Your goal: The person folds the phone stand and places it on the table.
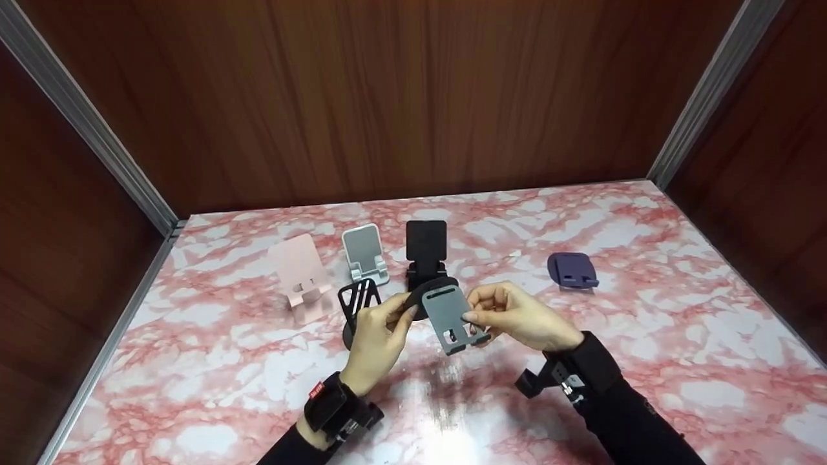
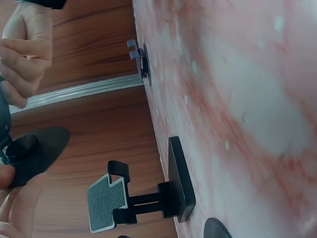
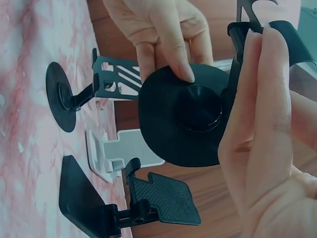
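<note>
Both hands hold a grey phone stand (image 1: pixel 446 313) above the table, its slotted plate facing up and its dark round base (image 3: pixel 161 119) behind. My left hand (image 1: pixel 378 336) pinches the edge of that base between thumb and fingers. The plate's right side is gripped by my right hand (image 1: pixel 517 316), thumb on the front and fingers behind. In the right wrist view, the right hand's fingers lie along the stand's arm. Just beyond the left hand stands a black slotted phone stand (image 1: pixel 360 298); a black phone stand (image 1: pixel 426 248) is behind the held one.
Toward the left stand a pink phone stand (image 1: pixel 300 268) and a white phone stand with a grey pad (image 1: pixel 364 252). A folded purple phone stand (image 1: pixel 574 270) lies at the right. Wooden panels (image 1: pixel 413 97) wall in the marbled table (image 1: pixel 213 381).
</note>
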Demonstrator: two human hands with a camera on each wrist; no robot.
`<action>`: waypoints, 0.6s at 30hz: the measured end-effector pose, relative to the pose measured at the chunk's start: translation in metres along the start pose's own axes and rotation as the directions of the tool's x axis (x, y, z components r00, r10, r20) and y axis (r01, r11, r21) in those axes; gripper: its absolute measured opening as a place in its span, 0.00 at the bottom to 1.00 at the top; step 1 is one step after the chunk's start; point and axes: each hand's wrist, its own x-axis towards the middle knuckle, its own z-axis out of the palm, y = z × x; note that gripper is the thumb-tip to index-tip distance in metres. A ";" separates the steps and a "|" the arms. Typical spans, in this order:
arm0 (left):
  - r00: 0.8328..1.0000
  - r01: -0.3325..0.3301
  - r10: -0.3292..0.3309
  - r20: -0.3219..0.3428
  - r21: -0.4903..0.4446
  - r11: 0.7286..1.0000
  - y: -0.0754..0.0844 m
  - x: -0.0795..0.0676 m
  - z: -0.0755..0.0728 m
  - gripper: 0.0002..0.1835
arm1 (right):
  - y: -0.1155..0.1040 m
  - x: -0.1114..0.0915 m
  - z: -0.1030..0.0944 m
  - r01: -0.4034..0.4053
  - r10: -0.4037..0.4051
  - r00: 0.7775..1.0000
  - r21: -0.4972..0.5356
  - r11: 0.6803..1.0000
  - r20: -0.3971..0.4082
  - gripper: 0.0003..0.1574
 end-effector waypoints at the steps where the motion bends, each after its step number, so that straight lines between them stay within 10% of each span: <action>1: 1.000 0.025 -0.025 0.004 -0.009 1.000 0.001 0.000 0.000 0.08 | 0.001 0.000 0.001 0.003 -0.003 1.000 -0.009 1.000 -0.006 0.15; 7: 0.985 0.170 -0.169 0.024 -0.038 0.985 0.010 0.001 -0.002 0.08 | 0.006 0.001 0.004 0.022 -0.022 1.000 -0.008 1.000 -0.009 0.18; 18: 0.970 0.241 -0.241 0.012 -0.100 0.965 0.013 0.002 -0.003 0.08 | 0.007 0.003 0.013 0.058 -0.061 0.997 -0.054 0.997 -0.045 0.15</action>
